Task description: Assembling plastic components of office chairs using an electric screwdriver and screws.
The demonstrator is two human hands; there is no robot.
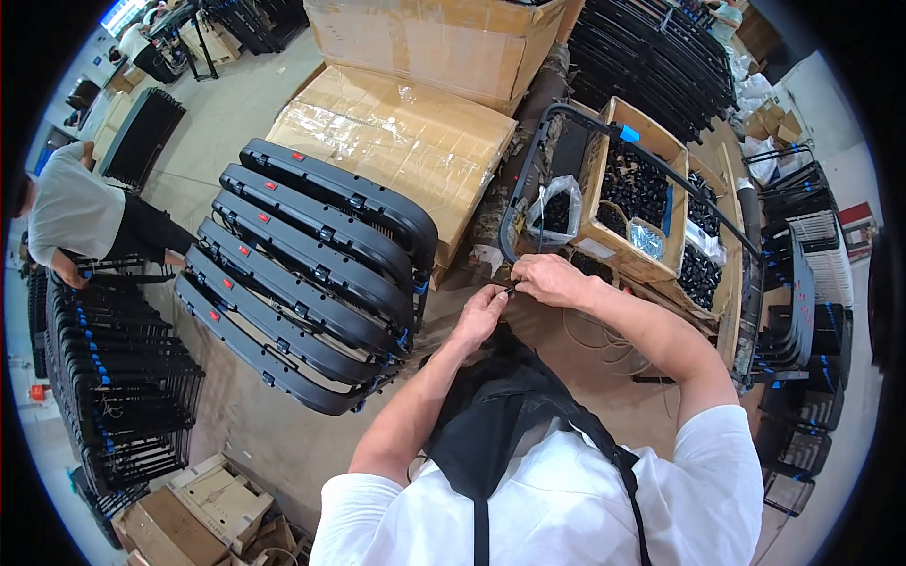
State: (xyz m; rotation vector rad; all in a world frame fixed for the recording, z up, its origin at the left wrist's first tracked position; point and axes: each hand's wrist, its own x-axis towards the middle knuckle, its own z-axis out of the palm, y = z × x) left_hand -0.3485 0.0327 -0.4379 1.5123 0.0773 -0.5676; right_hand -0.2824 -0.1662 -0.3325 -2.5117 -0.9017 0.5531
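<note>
Black tubular frame (508, 226): slim dark bar with rounded corners; located at the bench ahead, one long side crossing over the wooden bin in this view, its nearest corner just beyond the right hand.
Blue clip (629, 134): one seen, on the frame's upper bar.
Small dark piece (511, 291): between the two hands; too small to identify.
Left hand (481, 313): forearm slanting up and to the right, thumb and forefinger pinched together on the small dark piece.
Right hand (547, 279): elbow bent outward, forearm reaching leftward, fingers curled and bunched near the frame corner; how far they close, and on what, cannot be told.
Wooden bin (593, 231): pale, straight-walled, divided into compartments; glossy black parts heaped in several, shiny silvery hardware in one.
Clear plastic bag (557, 209): one, crinkled, with dark contents, beside the bin within the frame's outline.
Curved black frames (326, 222): six, smooth, ranked side by side at left, each with one red tag.
Cardboard boxes (415, 141): two large ones behind the row, brown, creased, with glossy tape.
</note>
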